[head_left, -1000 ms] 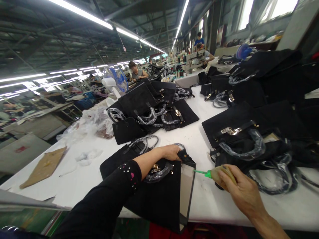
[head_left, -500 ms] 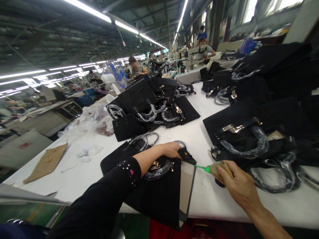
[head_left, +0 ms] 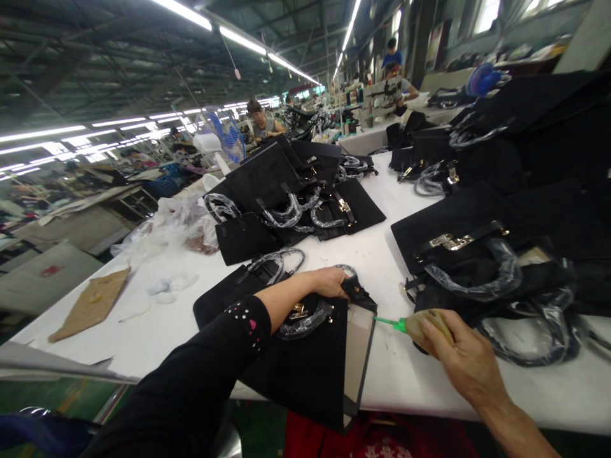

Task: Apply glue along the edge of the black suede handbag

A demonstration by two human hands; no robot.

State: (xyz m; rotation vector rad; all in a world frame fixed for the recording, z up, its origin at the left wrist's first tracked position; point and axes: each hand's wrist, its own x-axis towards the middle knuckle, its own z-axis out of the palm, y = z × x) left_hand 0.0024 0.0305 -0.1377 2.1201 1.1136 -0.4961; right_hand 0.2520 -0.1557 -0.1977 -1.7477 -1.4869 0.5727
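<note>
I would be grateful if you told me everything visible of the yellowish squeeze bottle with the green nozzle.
The yellowish plastic-looking squeeze bottle has a somewhat translucent body, a green collar and a long, thin green nozzle. The person's right hand grips it, covering part of the body. Held nearly level above the white tabletop, it points left in the picture, its tip at the edge of the black bag; whether they touch is unclear.

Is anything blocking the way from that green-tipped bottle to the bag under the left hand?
Nothing visible: the bottle, in the right hand, points its nozzle at the edge of the bag; the left hand lies farther back, off that line.
</note>
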